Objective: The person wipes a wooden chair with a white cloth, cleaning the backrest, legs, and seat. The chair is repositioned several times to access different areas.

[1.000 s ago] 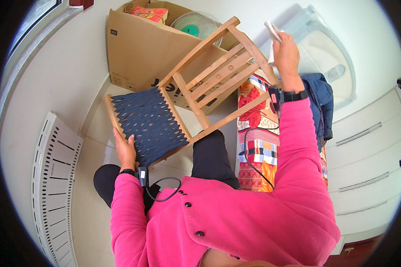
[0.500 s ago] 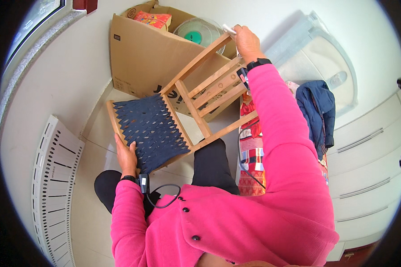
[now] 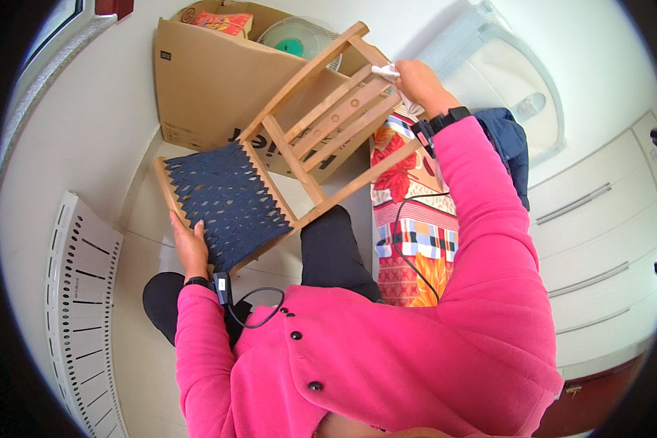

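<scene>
Fan [image 3: 290, 47] partly hidden behind carton [image 3: 219, 95]; chair's top rail [image 3: 370, 51] partly covered by right fingers [image 3: 410, 77].

Chair [image 3: 269, 182] mid-frame, box [image 3: 212, 87] behind it.
Fan [image 3: 290, 47] in box, top centre; radiator [image 3: 84, 292] lower left; drawers [image 3: 591, 241] far right; jacket [image 3: 509, 146] right of chair. Left hand [image 3: 190, 247] at chair's lower-left edge; right hand [image 3: 423, 84], with cloth [image 3: 385, 72], at its upper-right end.
</scene>
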Available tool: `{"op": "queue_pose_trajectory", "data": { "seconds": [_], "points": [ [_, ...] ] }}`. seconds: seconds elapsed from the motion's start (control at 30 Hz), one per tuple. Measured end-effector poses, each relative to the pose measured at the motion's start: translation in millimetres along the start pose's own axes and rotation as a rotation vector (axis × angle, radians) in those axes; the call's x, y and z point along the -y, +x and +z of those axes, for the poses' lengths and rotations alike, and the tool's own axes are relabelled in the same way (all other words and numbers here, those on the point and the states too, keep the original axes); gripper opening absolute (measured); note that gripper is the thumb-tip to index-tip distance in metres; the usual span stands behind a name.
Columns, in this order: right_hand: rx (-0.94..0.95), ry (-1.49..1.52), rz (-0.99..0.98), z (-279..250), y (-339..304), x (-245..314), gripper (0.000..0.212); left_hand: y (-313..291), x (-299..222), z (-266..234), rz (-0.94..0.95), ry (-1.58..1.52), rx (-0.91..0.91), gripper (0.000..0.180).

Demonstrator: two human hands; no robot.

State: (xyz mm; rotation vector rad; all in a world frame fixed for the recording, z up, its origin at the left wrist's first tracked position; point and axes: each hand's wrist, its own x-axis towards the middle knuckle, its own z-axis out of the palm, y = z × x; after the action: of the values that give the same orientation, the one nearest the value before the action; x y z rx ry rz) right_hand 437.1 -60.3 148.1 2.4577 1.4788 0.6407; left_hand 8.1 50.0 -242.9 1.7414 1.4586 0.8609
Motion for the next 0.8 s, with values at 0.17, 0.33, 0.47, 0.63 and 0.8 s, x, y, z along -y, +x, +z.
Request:
{"op": "queue_pose_trajectory", "data": {
  "seconds": [0.17, 0.33, 0.47, 0.63, 0.8],
  "points": [
    [0.052, -0.115, -0.075, -20.9, -55.2, -14.2, 0.013, -1.1, 4.0, 1.9, 0.019, -0.029, 0.018, 0.077],
    [-0.001, -0.139, -0.062, -20.9, -88.2, -20.1, 0.013, -2.3, 0.6, -1.8, -0.019, 0.005, 0.049, 0.077],
    [-0.18, -0.141, -0.046, -10.1, -118.2, -7.5, 0.012, -1.9, -0.1, -2.1, -0.01, 0.027, 0.03, 0.078],
    [-0.098, 0.002, 0.085, 21.8, -141.9, 26.3, 0.016, 0.5, 3.1, 0.4, -0.017, 0.006, 0.048, 0.079],
    [-0.017, 0.1, -0.013, 92.0, -171.1, 108.6, 0.016, 0.0, 2.7, 0.7, 0.0, -0.021, 0.041, 0.078]
  ]
}}
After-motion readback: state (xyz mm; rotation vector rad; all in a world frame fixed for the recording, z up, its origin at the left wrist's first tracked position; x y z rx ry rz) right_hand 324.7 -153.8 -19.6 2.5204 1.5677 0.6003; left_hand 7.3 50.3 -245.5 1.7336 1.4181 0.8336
